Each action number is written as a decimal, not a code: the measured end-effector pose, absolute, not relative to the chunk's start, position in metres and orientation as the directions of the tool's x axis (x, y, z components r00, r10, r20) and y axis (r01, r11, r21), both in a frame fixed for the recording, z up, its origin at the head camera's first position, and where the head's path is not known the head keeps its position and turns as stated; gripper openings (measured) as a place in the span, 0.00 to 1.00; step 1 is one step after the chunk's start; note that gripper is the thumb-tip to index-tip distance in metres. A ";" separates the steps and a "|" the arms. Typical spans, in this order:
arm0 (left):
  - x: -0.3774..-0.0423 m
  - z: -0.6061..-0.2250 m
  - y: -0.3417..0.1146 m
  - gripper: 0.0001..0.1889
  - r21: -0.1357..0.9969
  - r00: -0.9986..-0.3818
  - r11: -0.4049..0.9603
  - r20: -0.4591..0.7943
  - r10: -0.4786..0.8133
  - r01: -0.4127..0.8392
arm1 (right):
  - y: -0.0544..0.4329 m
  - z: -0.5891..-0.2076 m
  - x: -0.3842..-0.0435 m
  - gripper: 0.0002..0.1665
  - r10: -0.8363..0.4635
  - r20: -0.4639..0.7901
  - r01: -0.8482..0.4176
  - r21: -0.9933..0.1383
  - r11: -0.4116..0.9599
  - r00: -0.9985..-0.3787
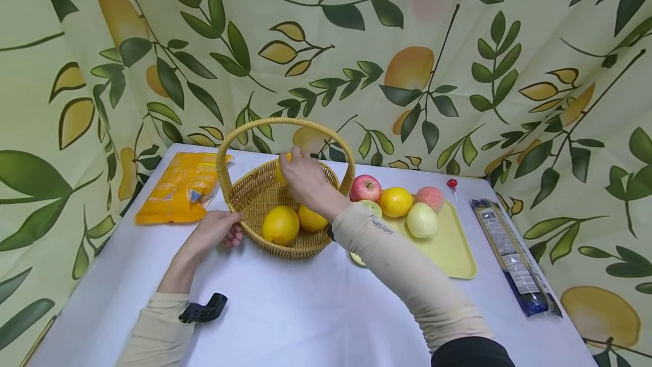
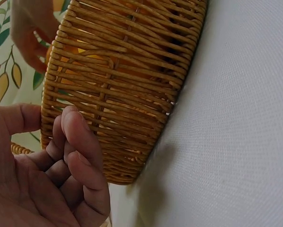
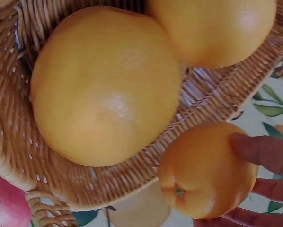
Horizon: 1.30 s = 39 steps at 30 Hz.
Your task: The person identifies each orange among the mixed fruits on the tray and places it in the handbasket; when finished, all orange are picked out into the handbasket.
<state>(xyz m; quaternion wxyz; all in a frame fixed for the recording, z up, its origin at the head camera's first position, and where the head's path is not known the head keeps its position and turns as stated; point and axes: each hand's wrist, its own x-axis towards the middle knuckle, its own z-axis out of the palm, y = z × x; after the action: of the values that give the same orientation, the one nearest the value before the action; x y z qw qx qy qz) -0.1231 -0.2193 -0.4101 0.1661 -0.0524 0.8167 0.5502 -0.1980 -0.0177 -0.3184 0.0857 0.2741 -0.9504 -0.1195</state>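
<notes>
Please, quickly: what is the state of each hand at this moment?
Left hand: closed, gripping the rim of the wicker basket.
Right hand: closed, holding an orange fruit at the basket.

Only 1 text can be read: "Let's Slim", in small dark letters on the right sleeve [image 1: 412, 276], just right of the basket [image 1: 254, 192]. The orange bag [image 1: 180, 186] left of the basket bears pale print too small to read. Well right of the basket, the long pack [image 1: 514, 259] has 1 white label [image 1: 501, 245] with fine print, likewise illegible.
</notes>
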 end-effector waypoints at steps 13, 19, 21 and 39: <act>-0.124 -0.407 -0.218 0.20 0.878 -0.934 0.380 -0.346 0.088 -0.290 | -0.017 -0.330 -0.211 0.18 -0.428 -0.108 -0.438 0.331 0.836 -0.897; -0.123 -0.407 -0.218 0.20 0.881 -0.935 0.375 -0.344 0.089 -0.288 | -0.018 -0.338 -0.215 0.25 -0.385 -0.165 -0.417 0.282 0.864 -0.908; -0.123 -0.407 -0.218 0.20 0.881 -0.934 0.372 -0.346 0.087 -0.292 | -0.018 -0.340 -0.215 0.27 -0.369 -0.185 -0.408 0.271 0.872 -0.911; -0.123 -0.407 -0.217 0.20 0.880 -0.932 0.370 -0.353 0.086 -0.300 | -0.018 -0.339 -0.216 0.24 -0.327 -0.243 -0.383 0.240 0.892 -0.913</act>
<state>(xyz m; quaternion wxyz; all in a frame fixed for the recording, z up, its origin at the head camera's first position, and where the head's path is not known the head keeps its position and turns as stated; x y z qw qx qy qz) -0.1231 -0.2169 -0.4072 0.1729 -0.0660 0.8093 0.5575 -0.2161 -0.0179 -0.3388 -0.0986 0.1835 -0.9676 -0.1428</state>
